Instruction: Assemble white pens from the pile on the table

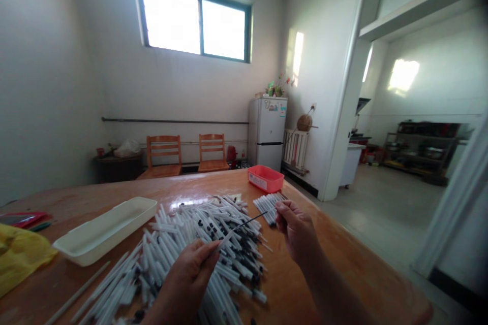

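Note:
My left hand [195,264] is closed on a translucent pen barrel [227,238] that points up and to the right. My right hand [295,226] pinches the far end of a thin dark pen refill [250,221]. The refill's other end meets the barrel's tip; how far it sits inside I cannot tell. Beneath both hands spreads a large pile of pale pen barrels [171,236], some with black ends. Just beyond my right hand lies a neat row of pens [267,204].
A red plastic container [266,179] stands at the table's far edge. On the left are a long cream tray [107,233], a yellow bag [23,259] and a red packet [26,218]. Two wooden chairs [163,152] and a fridge [271,127] stand behind the table [343,264].

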Available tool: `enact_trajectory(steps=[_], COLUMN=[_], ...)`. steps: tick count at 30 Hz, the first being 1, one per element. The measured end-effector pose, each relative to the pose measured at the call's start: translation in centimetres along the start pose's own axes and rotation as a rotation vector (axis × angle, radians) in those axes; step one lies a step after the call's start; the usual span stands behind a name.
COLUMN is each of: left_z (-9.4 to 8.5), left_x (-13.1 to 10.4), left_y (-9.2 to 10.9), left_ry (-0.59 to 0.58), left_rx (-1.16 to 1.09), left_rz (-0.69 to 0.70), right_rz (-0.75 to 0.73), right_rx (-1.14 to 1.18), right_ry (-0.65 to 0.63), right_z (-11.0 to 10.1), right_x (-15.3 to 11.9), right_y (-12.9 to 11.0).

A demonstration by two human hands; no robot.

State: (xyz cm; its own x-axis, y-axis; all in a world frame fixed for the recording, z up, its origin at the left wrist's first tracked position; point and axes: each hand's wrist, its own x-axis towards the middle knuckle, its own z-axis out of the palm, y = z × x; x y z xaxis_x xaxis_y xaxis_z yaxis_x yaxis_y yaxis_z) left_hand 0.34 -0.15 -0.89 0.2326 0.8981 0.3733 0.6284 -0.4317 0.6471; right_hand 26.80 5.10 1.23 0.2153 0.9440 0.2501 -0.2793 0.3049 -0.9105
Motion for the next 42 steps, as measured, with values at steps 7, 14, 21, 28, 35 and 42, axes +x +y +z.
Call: enact_trajectory(steps=[7, 14, 21, 28, 35, 42], left_z=[0.0, 0.0, -0.1, 0.1, 0.3, 0.2], left_x=[0.0, 0.0, 0.0, -0.1, -0.2, -0.3], left_y=[0.0, 0.5, 0.8, 1.2, 1.6, 1.7], left_ry=[-0.006, -0.067, -0.126, -0.137, -0.142, -0.151], left_rx=[0.030, -0.001, 0.043, 0.000, -0.189, -0.244], left_rz=[0.001, 0.022, 0.047, 0.041, -0.001, 0.003], right_rz=[-0.006, -0.031, -0.047, -0.038, -0.012, -0.196], right_rx=[-0.020, -0.102, -0.119, -0.090, -0.266, -0.480], right_ry=[-0.020, -0.058, -0.071, -0.139, -0.357, -0.497], right_z=[0.1, 0.2, 0.2, 0.7, 2.1, 2.8], right_x=[-0.2, -0.5, -0.6, -1.0, -2.4, -3.3], right_y=[-0.2, -0.4, -0.6, -0.1, 0.8, 1.1])
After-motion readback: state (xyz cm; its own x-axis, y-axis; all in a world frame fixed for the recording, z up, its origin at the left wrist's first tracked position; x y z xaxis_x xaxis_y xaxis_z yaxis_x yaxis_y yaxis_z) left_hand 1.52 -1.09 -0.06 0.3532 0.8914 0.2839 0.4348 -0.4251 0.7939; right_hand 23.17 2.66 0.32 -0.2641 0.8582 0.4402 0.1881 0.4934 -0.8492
